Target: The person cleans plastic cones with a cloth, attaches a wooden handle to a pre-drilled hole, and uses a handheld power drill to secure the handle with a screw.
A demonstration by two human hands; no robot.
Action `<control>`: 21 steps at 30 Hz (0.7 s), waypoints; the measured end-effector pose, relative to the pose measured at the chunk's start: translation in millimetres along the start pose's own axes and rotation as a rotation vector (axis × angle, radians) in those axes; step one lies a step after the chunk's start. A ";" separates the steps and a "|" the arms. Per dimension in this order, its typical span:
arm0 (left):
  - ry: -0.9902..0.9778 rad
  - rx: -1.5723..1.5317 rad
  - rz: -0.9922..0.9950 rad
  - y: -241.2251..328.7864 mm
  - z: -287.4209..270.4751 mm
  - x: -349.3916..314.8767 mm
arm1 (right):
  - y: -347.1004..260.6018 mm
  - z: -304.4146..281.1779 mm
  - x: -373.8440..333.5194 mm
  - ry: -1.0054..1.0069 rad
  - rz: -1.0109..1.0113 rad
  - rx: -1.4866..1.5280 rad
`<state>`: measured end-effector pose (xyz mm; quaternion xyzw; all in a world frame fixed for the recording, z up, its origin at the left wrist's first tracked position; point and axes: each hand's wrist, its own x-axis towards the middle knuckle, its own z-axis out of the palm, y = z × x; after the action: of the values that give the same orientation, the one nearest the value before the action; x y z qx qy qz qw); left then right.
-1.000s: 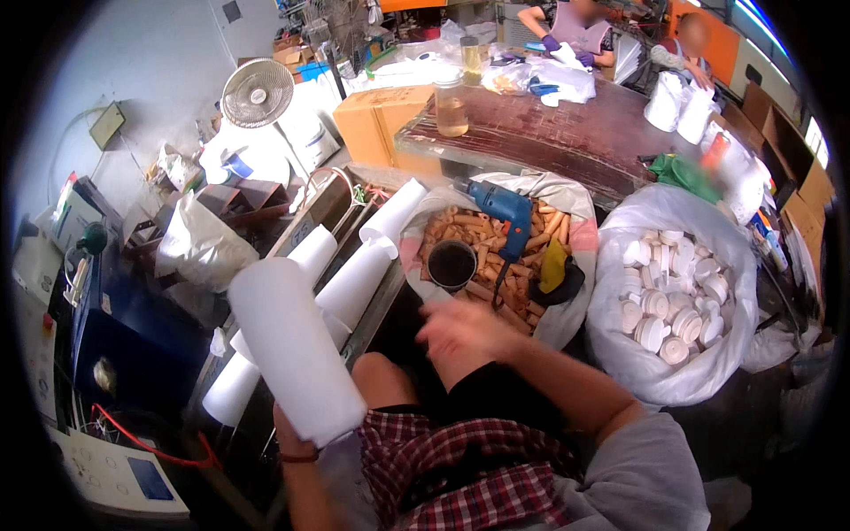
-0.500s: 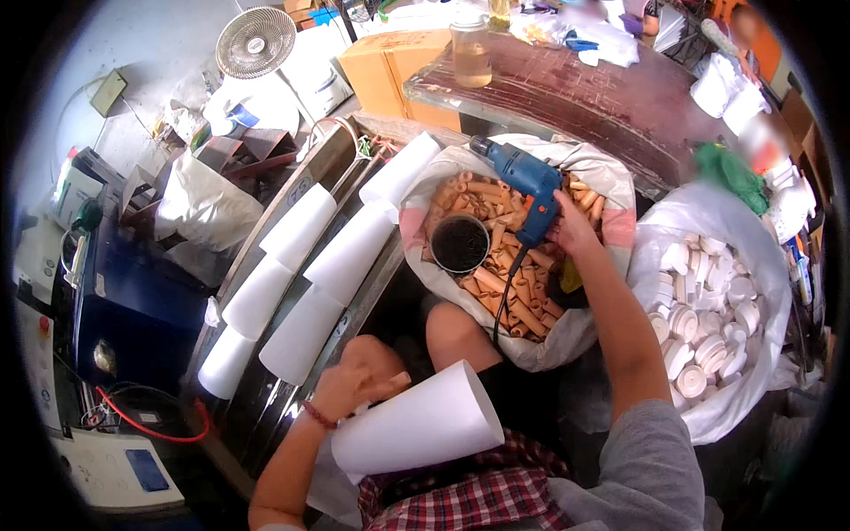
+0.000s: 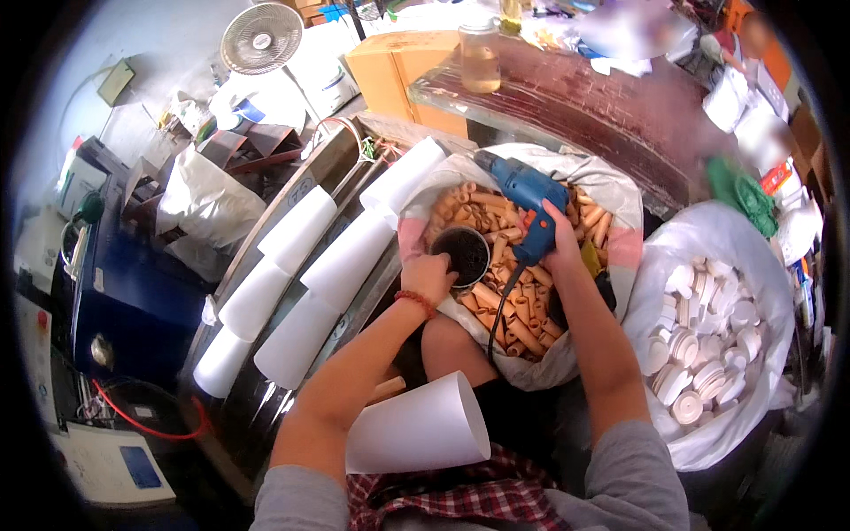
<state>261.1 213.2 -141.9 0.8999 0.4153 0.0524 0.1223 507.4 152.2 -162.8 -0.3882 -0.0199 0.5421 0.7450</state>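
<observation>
My right hand is wrapped round the grip of a blue power drill, its chuck pointing to the far left. My left hand is at the near left rim of a round tub of small dark pieces, too fine to make out. Its fingers are drawn together and dip inside, their tips hidden. The tub sits among many tan wooden tubes in a white sack. Across my lap lies a white cone, open end to the right. A tan tube shows beside it, partly behind my left forearm.
Several nested white cones lie in two rows in a wooden trough on the left. A clear bag of white discs stands at right. Beyond are a dark red table, a jar, a cardboard box and a fan.
My left hand has moved from beside the lap cone up and right to the tub. The tan tube it was at now lies by the cone. The drill stays in my right hand.
</observation>
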 end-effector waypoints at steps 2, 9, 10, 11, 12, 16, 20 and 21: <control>0.014 -0.080 -0.008 -1.5 0.0 -2.4 | -3.8 1.0 -11.3 -0.018 -0.005 0.003; 0.086 -0.870 -0.134 -23.3 -1.9 -16.0 | -40.0 11.0 -127.0 -0.049 -0.061 -0.304; 0.038 -1.051 -0.223 -32.8 -13.2 -24.2 | -38.9 12.4 -142.6 -0.053 -0.071 -0.359; 0.057 -1.223 -0.088 -62.3 0.4 -25.5 | -37.6 17.0 -162.0 -0.039 -0.075 -0.405; 0.028 -1.237 -0.164 -71.0 -11.1 -37.8 | -34.9 14.7 -177.8 -0.014 -0.088 -0.444; -0.007 -1.342 -0.374 -115.3 -40.3 -103.6 | -7.7 -20.6 -201.6 -0.058 0.117 -0.484; -0.050 -1.373 -0.425 -152.9 -26.5 -152.1 | 26.9 -31.1 -205.5 -0.150 0.209 -0.621; -0.064 -1.384 -0.444 -155.3 -24.9 -161.0 | 34.4 -35.4 -202.5 -0.176 0.246 -0.642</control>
<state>37.6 192.3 -157.6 0.5119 0.4560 0.2506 0.6835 412.7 -30.4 -128.9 -0.5538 -0.2066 0.6252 0.5097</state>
